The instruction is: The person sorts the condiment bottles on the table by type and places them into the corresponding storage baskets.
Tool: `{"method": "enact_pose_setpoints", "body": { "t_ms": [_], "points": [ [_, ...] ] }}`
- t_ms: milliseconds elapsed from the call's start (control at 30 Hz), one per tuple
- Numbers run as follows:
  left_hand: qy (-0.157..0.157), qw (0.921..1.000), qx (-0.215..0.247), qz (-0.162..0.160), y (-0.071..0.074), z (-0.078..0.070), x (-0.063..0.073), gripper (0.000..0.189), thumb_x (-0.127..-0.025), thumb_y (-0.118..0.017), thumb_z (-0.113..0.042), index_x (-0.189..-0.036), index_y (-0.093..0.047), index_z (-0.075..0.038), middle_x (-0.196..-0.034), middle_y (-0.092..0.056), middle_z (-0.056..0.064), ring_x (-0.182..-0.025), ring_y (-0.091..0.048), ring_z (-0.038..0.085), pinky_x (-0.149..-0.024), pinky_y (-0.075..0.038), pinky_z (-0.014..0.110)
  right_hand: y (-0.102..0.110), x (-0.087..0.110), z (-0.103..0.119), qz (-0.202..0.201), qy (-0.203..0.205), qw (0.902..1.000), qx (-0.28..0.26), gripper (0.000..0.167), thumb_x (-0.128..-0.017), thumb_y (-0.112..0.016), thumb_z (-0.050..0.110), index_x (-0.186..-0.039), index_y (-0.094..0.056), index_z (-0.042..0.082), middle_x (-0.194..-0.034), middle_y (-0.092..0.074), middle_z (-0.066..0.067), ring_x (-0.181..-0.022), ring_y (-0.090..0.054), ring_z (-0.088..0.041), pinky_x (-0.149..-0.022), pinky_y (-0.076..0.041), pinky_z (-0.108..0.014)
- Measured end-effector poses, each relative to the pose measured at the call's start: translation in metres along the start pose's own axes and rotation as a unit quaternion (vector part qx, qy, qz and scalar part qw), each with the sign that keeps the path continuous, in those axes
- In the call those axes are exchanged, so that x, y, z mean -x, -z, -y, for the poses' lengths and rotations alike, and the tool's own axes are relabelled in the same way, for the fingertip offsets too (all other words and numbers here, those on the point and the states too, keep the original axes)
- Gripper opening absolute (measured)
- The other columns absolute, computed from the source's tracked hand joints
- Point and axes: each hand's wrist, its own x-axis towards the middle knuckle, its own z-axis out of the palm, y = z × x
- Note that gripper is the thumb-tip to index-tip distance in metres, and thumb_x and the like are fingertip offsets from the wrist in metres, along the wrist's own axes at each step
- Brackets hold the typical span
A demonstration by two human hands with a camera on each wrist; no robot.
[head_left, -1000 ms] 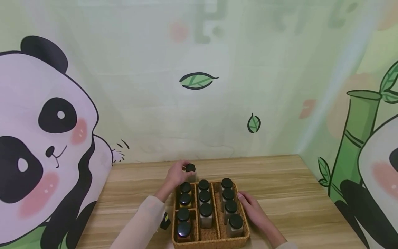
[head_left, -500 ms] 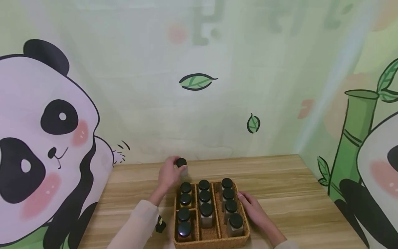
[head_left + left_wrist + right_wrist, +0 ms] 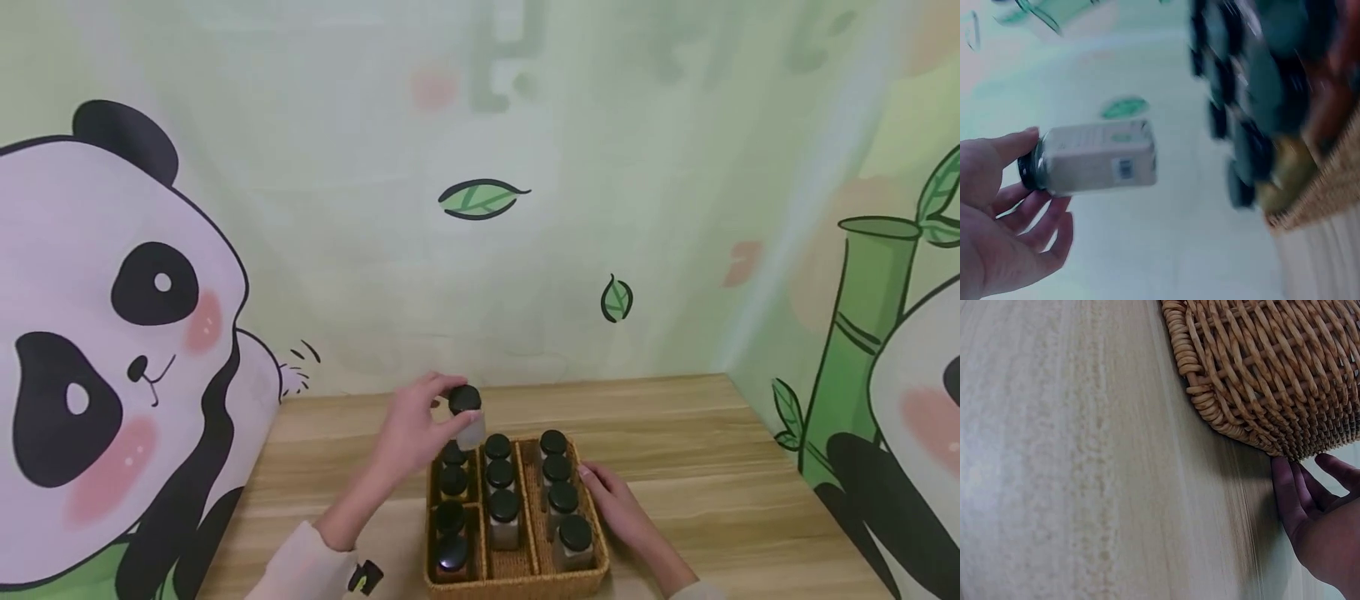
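Note:
Held up by its black lid between thumb and fingers, a spice jar (image 3: 469, 432) is in my left hand (image 3: 414, 423). The left wrist view shows this clear, square jar (image 3: 1097, 159) with pale contents and a printed label. In the head view it overlaps the back left corner of a divided wicker basket (image 3: 517, 590). Several black-lidded jars (image 3: 505, 508) stand upright in the basket's compartments. My right hand (image 3: 618, 507) touches the basket's right side; in the right wrist view its fingers (image 3: 1286, 487) extend to the woven wall, with the thumb apart from them.
The basket stands on a wood-grain table (image 3: 675, 467). Behind it rises a green backdrop (image 3: 375, 275) printed with pandas, leaves and bamboo. A small black item with yellow (image 3: 366, 577) shows at my left cuff.
My left hand first carried the jar left behind the basket, then raised it and brought it back right to the basket's back left corner. The right hand has stayed at the basket's side.

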Motion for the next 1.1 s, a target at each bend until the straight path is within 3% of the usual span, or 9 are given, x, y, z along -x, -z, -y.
{"method": "enact_pose_setpoints", "body": {
  "t_ms": [100,200,467,800,967,1100],
  "points": [
    [-0.013,0.9987,0.011,0.048,0.006,-0.026,0.016,0.045,-0.091,-0.086,-0.036,-0.130,-0.075,-0.017,-0.119,-0.073,-0.006,-0.108,-0.068,0.013,-0.092,-0.059,0.040,0.002,-0.002,0.002,0.001,0.004,1.0000,0.005,0.057,-0.112,-0.053,0.042,-0.143,-0.059,-0.005,-0.144,-0.062,-0.023,-0.139,-0.053,-0.040,-0.117,-0.038,-0.059],
    [-0.009,0.9948,0.030,0.097,0.004,-0.041,0.033,0.046,-0.091,-0.085,-0.041,-0.131,-0.074,-0.020,-0.121,-0.072,-0.011,-0.111,-0.067,0.011,-0.094,-0.058,0.040,0.002,-0.003,0.002,0.005,0.006,1.0000,0.002,0.056,-0.112,-0.052,0.041,-0.144,-0.059,-0.004,-0.144,-0.062,-0.022,-0.139,-0.054,-0.039,-0.117,-0.039,-0.058],
    [0.017,0.9829,0.045,0.177,-0.020,-0.044,0.066,0.044,-0.091,-0.082,-0.049,-0.130,-0.074,-0.028,-0.128,-0.070,-0.012,-0.123,-0.064,0.019,-0.101,-0.056,0.047,0.000,-0.003,0.002,0.009,0.002,0.9999,-0.007,0.057,-0.112,-0.052,0.042,-0.145,-0.058,-0.005,-0.144,-0.062,-0.022,-0.139,-0.053,-0.039,-0.117,-0.038,-0.058],
    [0.055,0.9754,0.065,0.203,-0.056,-0.028,0.088,0.041,-0.088,-0.088,-0.040,-0.124,-0.076,-0.025,-0.120,-0.070,-0.014,-0.120,-0.065,0.017,-0.102,-0.055,0.046,-0.001,-0.003,0.005,0.006,0.002,1.0000,-0.005,0.059,-0.112,-0.051,0.044,-0.145,-0.058,-0.005,-0.144,-0.061,-0.023,-0.139,-0.054,-0.039,-0.117,-0.039,-0.058],
    [0.080,0.9714,0.086,0.207,-0.067,-0.023,0.095,0.038,-0.085,-0.091,-0.036,-0.119,-0.077,-0.025,-0.115,-0.071,-0.014,-0.115,-0.067,0.015,-0.099,-0.056,0.045,-0.001,-0.003,0.003,0.004,0.008,1.0000,-0.001,0.058,-0.112,-0.051,0.042,-0.146,-0.057,-0.006,-0.146,-0.060,-0.024,-0.140,-0.053,-0.040,-0.118,-0.038,-0.057],
    [0.082,0.9717,0.075,0.208,-0.074,-0.023,0.100,0.037,-0.083,-0.093,-0.034,-0.116,-0.077,-0.026,-0.113,-0.072,-0.012,-0.110,-0.067,0.014,-0.095,-0.057,0.040,0.000,-0.002,0.000,0.007,0.006,1.0000,-0.001,0.059,-0.112,-0.051,0.042,-0.147,-0.055,-0.006,-0.147,-0.059,-0.025,-0.141,-0.051,-0.041,-0.119,-0.037,-0.058]
  ]
}}
